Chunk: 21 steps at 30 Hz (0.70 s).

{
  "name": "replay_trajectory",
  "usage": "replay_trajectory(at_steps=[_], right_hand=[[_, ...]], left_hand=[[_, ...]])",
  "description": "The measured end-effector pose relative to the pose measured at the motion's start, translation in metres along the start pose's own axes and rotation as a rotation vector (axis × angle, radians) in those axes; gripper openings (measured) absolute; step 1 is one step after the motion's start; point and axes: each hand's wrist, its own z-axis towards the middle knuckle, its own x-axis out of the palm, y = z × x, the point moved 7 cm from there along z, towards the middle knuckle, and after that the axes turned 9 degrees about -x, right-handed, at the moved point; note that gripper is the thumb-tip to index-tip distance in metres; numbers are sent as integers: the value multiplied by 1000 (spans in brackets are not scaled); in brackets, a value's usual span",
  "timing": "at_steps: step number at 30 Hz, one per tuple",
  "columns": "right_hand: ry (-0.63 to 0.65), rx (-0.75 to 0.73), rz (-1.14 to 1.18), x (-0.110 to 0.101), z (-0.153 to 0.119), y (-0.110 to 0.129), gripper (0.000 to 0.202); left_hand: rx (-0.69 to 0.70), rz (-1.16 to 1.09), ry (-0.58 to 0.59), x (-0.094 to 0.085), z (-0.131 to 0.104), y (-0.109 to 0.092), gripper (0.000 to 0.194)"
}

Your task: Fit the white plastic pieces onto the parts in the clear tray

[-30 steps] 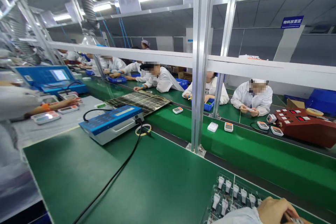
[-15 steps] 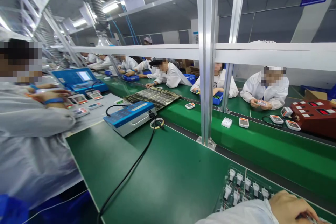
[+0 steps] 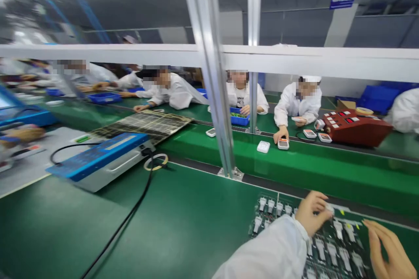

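Note:
My left hand (image 3: 312, 212) reaches over a clear tray (image 3: 252, 226), its thumb and fingers pinched on a small white part (image 3: 329, 209). Several white connector-like pieces (image 3: 331, 253) stand in rows in the tray, partly covered by my left sleeve. At the lower right edge is my right hand (image 3: 389, 250), fingers stretched out and no object visible in them. Small yellow-green bits (image 3: 342, 212) show between the two hands; what they belong to is too small to tell.
A metal post (image 3: 214, 96) rises behind the green bench (image 3: 183, 226). On the left are a blue instrument (image 3: 104, 157), its black cable (image 3: 135, 207) and a tape ring (image 3: 157, 162). Beyond runs a green conveyor (image 3: 314, 170) with white devices (image 3: 263, 146); co-workers sit behind it.
The view has swung right, bringing both my hands into sight over the tray. A co-worker's hand across the conveyor now touches a white device.

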Motion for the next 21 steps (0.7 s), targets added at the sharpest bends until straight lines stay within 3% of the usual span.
replay_trajectory(at_steps=[3,11,17,21], right_hand=[[-61,55,-42,-13,3,-7,26],[-53,126,24,-5,0,-22,24],[-95,207,-120,-30,-7,-66,31],[-32,352,-170,-42,-26,-107,36]], left_hand=[[-41,-104,30,-2,2,1,43],[-10,-37,114,0,1,4,35],[129,467,127,5,-5,0,13],[240,775,98,7,-8,-5,20]])
